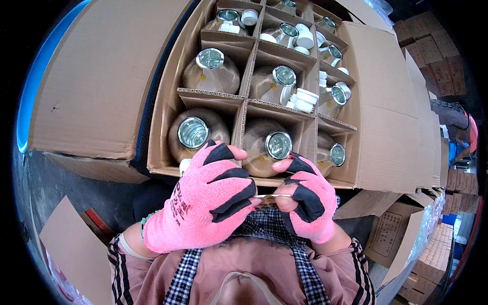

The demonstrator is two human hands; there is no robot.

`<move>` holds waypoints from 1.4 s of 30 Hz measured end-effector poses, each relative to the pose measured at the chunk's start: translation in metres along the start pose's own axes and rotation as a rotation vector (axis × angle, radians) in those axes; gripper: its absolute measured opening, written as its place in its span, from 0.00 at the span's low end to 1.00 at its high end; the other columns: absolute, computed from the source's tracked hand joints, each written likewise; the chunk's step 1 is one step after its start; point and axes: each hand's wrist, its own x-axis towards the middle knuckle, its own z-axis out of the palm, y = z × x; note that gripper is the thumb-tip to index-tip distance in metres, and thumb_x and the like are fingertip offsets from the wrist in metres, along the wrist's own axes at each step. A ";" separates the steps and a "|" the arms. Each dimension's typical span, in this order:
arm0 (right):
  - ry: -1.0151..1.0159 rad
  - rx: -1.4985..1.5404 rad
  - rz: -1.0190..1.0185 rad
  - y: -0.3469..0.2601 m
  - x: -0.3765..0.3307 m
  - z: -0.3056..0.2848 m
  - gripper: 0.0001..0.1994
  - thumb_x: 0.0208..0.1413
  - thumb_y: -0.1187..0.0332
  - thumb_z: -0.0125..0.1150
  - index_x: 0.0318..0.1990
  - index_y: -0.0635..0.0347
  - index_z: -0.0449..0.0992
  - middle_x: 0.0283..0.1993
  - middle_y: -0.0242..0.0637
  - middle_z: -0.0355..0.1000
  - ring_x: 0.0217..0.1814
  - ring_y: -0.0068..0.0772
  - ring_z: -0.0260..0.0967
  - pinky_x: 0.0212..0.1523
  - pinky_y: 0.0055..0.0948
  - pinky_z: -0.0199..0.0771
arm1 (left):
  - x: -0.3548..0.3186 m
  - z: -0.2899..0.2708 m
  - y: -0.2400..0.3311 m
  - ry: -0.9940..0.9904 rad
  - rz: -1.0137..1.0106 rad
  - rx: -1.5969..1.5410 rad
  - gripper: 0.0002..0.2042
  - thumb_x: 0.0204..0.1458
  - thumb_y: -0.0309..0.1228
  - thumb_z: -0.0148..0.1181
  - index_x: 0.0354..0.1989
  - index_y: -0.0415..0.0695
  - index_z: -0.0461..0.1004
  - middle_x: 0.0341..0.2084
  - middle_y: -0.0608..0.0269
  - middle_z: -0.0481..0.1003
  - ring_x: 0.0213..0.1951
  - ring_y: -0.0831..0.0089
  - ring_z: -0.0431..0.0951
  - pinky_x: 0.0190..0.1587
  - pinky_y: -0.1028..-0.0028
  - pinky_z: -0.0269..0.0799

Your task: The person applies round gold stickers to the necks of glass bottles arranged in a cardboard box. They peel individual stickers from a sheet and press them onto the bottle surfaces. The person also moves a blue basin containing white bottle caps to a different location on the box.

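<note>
We've got a thin strip (266,200), prob. a label sheet (fingers hide most of it), btwn our two hands, just on our side of the divided carton (171,96). Long axis runs L-R, approx. level, an end pointing at each palm, pale edge carton-side. L hand (203,201) pinches one end, R hand (311,201) the other; hands apart. Bottles (256,136) stand mouth-up beyond.

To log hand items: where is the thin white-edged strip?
In the head view, lower centre, the thin white-edged strip lies between the left hand and right hand, below the open carton's near edge.
</note>
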 end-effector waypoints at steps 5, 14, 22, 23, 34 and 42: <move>-0.017 -0.097 0.046 -0.002 0.002 -0.002 0.12 0.34 0.74 0.64 0.31 0.60 0.72 0.32 0.36 0.69 0.42 0.43 0.68 0.45 0.37 0.65 | 0.002 0.000 -0.003 -0.006 0.001 -0.021 0.09 0.31 0.20 0.62 0.22 0.39 0.70 0.23 0.59 0.70 0.40 0.53 0.70 0.48 0.58 0.61; 0.052 -0.309 -0.133 -0.003 0.002 -0.001 0.16 0.31 0.71 0.67 0.33 0.57 0.73 0.37 0.35 0.70 0.46 0.43 0.66 0.46 0.41 0.63 | 0.002 0.001 -0.007 -0.025 -0.024 -0.101 0.09 0.31 0.20 0.61 0.23 0.38 0.69 0.22 0.58 0.69 0.36 0.54 0.71 0.42 0.61 0.65; 0.070 -0.334 -0.157 -0.009 0.002 -0.004 0.15 0.28 0.71 0.67 0.30 0.56 0.73 0.39 0.33 0.69 0.46 0.46 0.64 0.45 0.43 0.63 | -0.002 0.000 -0.009 -0.044 -0.102 -0.244 0.09 0.30 0.20 0.61 0.23 0.38 0.70 0.22 0.56 0.70 0.34 0.57 0.73 0.38 0.65 0.67; 0.068 -0.324 -0.154 -0.011 0.003 -0.005 0.15 0.28 0.71 0.67 0.29 0.56 0.73 0.39 0.34 0.69 0.47 0.46 0.64 0.45 0.43 0.63 | -0.002 -0.001 -0.008 -0.058 -0.113 -0.255 0.09 0.30 0.20 0.61 0.23 0.38 0.70 0.22 0.56 0.70 0.33 0.57 0.73 0.37 0.65 0.68; -0.028 -0.322 -0.099 -0.012 0.002 -0.008 0.12 0.27 0.73 0.64 0.26 0.56 0.73 0.40 0.35 0.69 0.50 0.48 0.62 0.48 0.43 0.61 | -0.003 -0.005 -0.001 -0.113 -0.110 -0.146 0.10 0.31 0.20 0.62 0.25 0.39 0.70 0.23 0.56 0.71 0.32 0.57 0.72 0.36 0.65 0.68; -0.049 -0.266 -0.131 -0.007 -0.001 -0.009 0.13 0.24 0.74 0.62 0.26 0.56 0.73 0.42 0.36 0.68 0.51 0.50 0.61 0.49 0.44 0.60 | -0.003 -0.005 -0.004 -0.145 -0.149 -0.170 0.09 0.33 0.21 0.62 0.25 0.38 0.71 0.23 0.56 0.71 0.30 0.59 0.73 0.33 0.68 0.68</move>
